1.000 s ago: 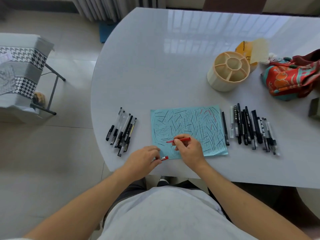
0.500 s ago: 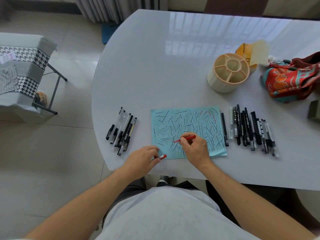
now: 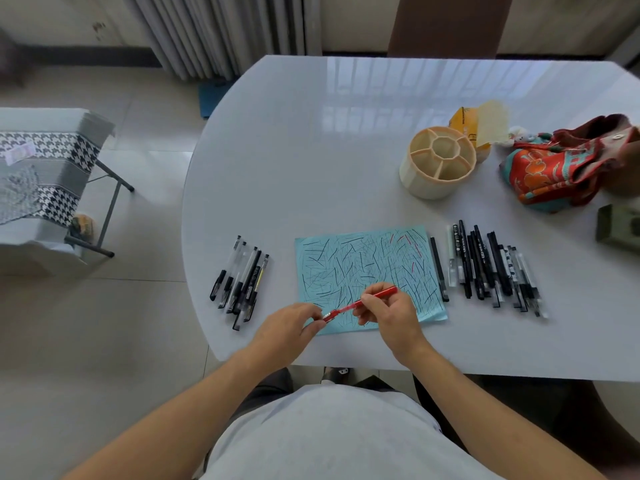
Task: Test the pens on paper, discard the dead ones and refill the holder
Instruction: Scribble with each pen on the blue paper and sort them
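From the head view, one blue paper [image 3: 367, 268] lies flat near the front edge of the white counter [image 3: 311, 161], covered in short black strokes and a few red ones. Left of it lies a bundle of about six pens [image 3: 240, 282], side by side and overlapping. Right of it, one black pen [image 3: 439, 268] lies alone against the sheet's edge, and beyond that a row of roughly a dozen more pens [image 3: 491, 268], too crowded to count exactly. One round cream holder [image 3: 438, 164], split into compartments, stands upright farther back with nothing in it.

The right hand [image 3: 391, 313] pinches a red pen [image 3: 372, 299] by its barrel, fingers curled round it, above the paper's near edge. The left hand [image 3: 289, 323] pinches the red cap [image 3: 329, 315] at the pen's lower end; whether the cap is fully seated cannot be told.

A patterned fabric bag [image 3: 568, 164] sits at the right.
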The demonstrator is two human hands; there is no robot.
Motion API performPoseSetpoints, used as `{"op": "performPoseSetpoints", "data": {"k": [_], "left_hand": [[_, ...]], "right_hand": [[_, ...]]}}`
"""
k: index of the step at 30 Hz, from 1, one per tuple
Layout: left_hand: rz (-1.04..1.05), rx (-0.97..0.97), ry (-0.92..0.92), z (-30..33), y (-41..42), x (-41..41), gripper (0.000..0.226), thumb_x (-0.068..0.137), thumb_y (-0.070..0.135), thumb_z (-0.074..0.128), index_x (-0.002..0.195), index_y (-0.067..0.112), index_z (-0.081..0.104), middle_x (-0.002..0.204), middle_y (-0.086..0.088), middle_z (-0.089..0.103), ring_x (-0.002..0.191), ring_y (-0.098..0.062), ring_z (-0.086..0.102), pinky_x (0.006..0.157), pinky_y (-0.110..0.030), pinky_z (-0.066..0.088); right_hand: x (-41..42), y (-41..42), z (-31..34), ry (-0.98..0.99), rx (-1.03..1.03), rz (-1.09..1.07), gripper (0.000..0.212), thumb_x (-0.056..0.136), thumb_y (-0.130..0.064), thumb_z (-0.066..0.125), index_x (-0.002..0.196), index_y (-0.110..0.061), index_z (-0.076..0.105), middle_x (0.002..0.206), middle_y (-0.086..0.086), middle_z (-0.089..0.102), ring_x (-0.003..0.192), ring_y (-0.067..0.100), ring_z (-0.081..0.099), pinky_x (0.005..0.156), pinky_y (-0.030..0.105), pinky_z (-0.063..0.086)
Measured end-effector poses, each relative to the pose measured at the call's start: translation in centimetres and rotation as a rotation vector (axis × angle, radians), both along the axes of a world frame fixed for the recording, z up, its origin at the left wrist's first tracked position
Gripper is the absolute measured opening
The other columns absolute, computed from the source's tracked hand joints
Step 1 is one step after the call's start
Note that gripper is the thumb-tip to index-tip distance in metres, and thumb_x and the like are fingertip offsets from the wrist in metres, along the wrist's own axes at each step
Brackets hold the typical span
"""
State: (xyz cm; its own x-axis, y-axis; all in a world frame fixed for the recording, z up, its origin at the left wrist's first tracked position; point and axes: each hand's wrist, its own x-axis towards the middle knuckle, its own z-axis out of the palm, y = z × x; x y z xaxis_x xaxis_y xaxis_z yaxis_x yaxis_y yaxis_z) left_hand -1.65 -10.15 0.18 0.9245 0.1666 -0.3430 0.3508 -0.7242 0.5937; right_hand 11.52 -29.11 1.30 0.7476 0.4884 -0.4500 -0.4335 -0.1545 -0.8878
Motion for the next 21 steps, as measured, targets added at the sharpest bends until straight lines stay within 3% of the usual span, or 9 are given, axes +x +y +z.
{"op": "performPoseSetpoints", "data": {"k": [7,15,18,21], "left_hand": [[-0.037,0.007,-0.037,1.0,-0.7,1.3,0.016,0.097,0.043,0.049,0.093,0.031,0.058,0.085,0.015,0.058,0.077,-0.005,0.053,0.068,-0.030,0.047],[-0.043,-0.006,-0.028,1.6,-2.0,2.5,0.014,0.099,0.039,0.049,0.087,0.031,0.053,0.079,0.016,0.053,0.071,-0.005,0.049,0.063,-0.025,0.036],[-0.030,-0.075,-0.007,2.0,-2.5,3.5,0.023,0.100,0.046,0.042,0.102,0.032,0.060,0.092,0.016,0.062,0.083,-0.003,0.055,0.074,-0.029,0.048],[-0.018,-0.076,0.015,1.7,-2.3,4.0,0.043,0.102,0.051,0.034,0.134,0.030,0.053,0.131,0.013,0.059,0.121,-0.006,0.052,0.102,-0.033,0.045]], "right_hand": [[-0.8,0.4,0.4,0.077,-0.011,0.062,0.012,0.099,-0.008,0.064,0.101,0.004,0.065,0.078,0.014,0.074,0.074,0.023,0.073,0.068,0.034,0.063],[-0.9,0.3,0.3,0.038,-0.071,0.024,0.016,0.101,-0.018,0.063,0.098,-0.002,0.068,0.076,0.007,0.074,0.071,0.021,0.071,0.070,0.034,0.063],[1.3,-0.3,0.3,0.045,-0.114,0.061,0.021,0.104,-0.023,0.058,0.100,-0.004,0.065,0.087,0.010,0.074,0.074,0.021,0.071,0.071,0.034,0.063],[5.8,-1.2,0.5,-0.061,-0.321,0.054,0.020,0.106,-0.028,0.051,0.102,-0.011,0.061,0.088,0.009,0.071,0.066,0.012,0.070,0.060,0.024,0.058]]}}
